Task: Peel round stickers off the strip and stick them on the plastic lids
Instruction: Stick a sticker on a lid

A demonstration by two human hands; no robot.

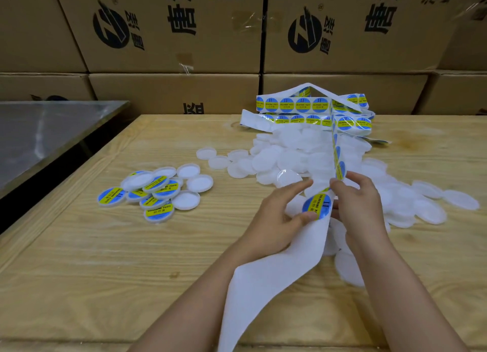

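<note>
A blue and yellow round sticker sits where the strip bends between my hands. My left hand pinches its lower edge with the thumb while the fingers stretch out above it. My right hand grips the sticker strip at that bend. From there the strip climbs to a folded heap of stickers at the back. The empty white backing trails down toward me. A large pile of plain white plastic lids lies under and behind my hands.
A small cluster of stickered lids, some face down, lies on the wooden table to the left. Cardboard boxes are stacked along the back. A grey metal surface adjoins the table at the far left.
</note>
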